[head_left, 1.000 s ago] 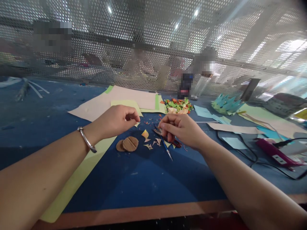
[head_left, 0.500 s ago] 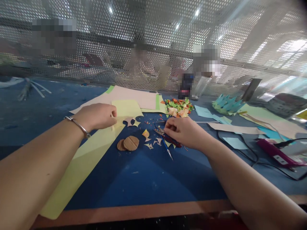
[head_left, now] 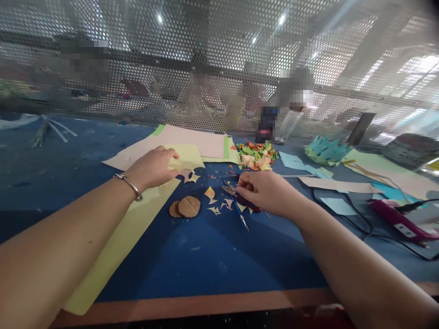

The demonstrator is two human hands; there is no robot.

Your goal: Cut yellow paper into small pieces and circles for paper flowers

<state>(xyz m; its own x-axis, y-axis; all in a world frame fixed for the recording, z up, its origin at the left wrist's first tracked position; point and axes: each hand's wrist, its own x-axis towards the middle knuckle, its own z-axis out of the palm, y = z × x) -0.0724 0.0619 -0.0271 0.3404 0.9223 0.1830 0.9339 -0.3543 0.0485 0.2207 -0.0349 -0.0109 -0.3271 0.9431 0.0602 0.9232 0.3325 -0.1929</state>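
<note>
My left hand point(head_left: 154, 167), with a silver bangle at the wrist, reaches over a long pale yellow paper sheet point(head_left: 116, 242). Its thumb and fingers are apart. Just beyond the thumb lies a cut pinkish scrap point(head_left: 185, 175). My right hand point(head_left: 259, 187) is closed, its fingertips pinched beside the blades of scissors point(head_left: 229, 188); whether it holds anything is hidden. Dark red handles show below that hand. A blue craft knife point(head_left: 242, 214) lies under the scissors, pointing toward me. Small paper scraps point(head_left: 215, 210) and two brown cardboard discs point(head_left: 189, 206) lie between the hands.
Behind are large pink sheets point(head_left: 192, 139) and a pile of orange and green paper pieces point(head_left: 255, 153). To the right stand a blue paper crown-like form point(head_left: 327, 148) and a magenta power strip point(head_left: 398, 219) with black cables. A perforated metal screen point(head_left: 219, 91) closes the back.
My left hand has moved right and its fingers have spread from a closed pose. My right hand stays by the scissors. The view has shifted slightly.
</note>
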